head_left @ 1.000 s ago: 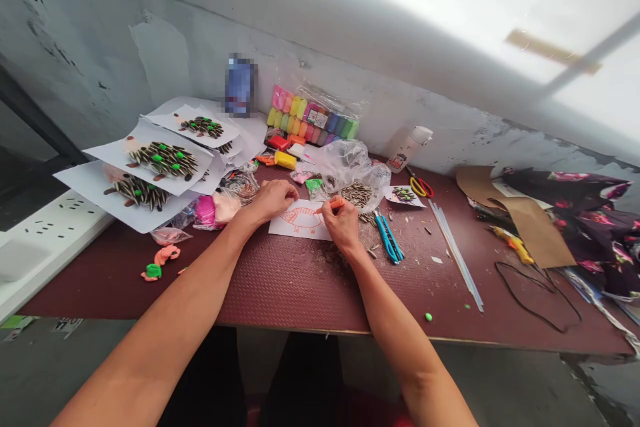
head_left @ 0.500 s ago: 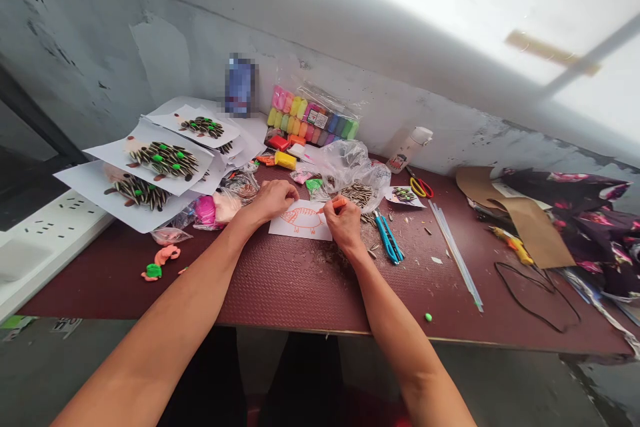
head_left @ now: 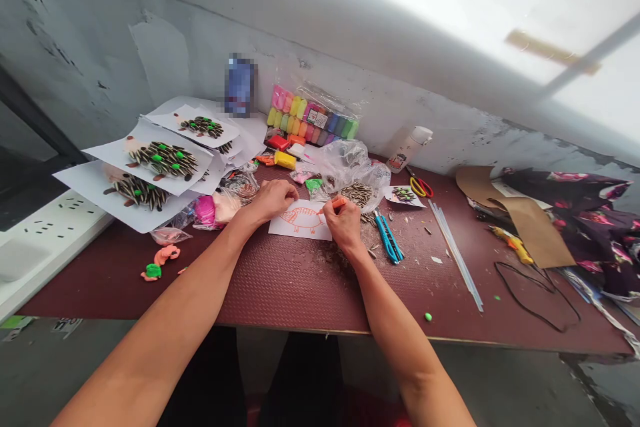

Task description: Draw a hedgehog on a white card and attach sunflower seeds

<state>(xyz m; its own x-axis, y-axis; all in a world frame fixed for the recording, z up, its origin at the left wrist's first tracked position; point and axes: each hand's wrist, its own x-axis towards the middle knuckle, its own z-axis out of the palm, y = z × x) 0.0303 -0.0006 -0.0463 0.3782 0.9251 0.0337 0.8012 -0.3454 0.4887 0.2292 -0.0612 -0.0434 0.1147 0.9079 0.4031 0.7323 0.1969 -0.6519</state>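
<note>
A small white card [head_left: 300, 229] with an orange drawing of an animal with a patterned body and short legs lies on the dark red table. My right hand [head_left: 344, 221] is closed around an orange marker [head_left: 339, 201], its tip at the right end of the drawing. At the card's upper left corner rests my left hand [head_left: 276, 199], fingers bent and pressed together; whatever may be under them is hidden. Beyond the card are a small bag with green clay [head_left: 315, 185] and a clear bag of striped seeds [head_left: 357, 193].
Papers with seed hedgehogs [head_left: 163, 159] are stacked at left, by a white power strip [head_left: 50, 233]. Clay packs [head_left: 313, 119] lean on the wall. To the right lie a blue cutter [head_left: 389, 239], scissors [head_left: 421, 185], clear sticks [head_left: 456, 257] and a yellow glue gun [head_left: 517, 247].
Both hands stay almost where they were. The card and its drawing look much the same. A small green speck now shows on the table at the right.
</note>
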